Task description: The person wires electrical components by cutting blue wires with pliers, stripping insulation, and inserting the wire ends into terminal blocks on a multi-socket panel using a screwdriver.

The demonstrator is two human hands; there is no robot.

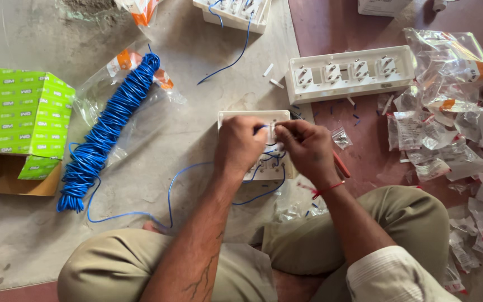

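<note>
Sitting cross-legged on the floor [185,140], the person bends over a white rectangular plastic switch box [236,116] lying face down just in front of the knees. The left hand [238,146] rests on the box and steadies it, fingers curled down over its left half; whether they pinch anything I cannot tell. The right hand [307,150] has its fingers narrowed to a pinch on a short run of thin blue insulated wire [265,130] at the middle of the box, and a red-handled tool [341,165] shows under that palm. More blue wire loops out of the box and trails left to a long blue wire coil [110,131] lying on clear plastic beside a green cardboard carton [15,120].

By my judgement the wiring of this box is partly done: some leads already sit inside, yet one is still being worked and the free end remains uncut from the coil. Beyond it a longer white socket board [350,74] lies back up with no blue wire on it, seemingly still to wire. Torn clear plastic packets [448,134] litter the right.
</note>
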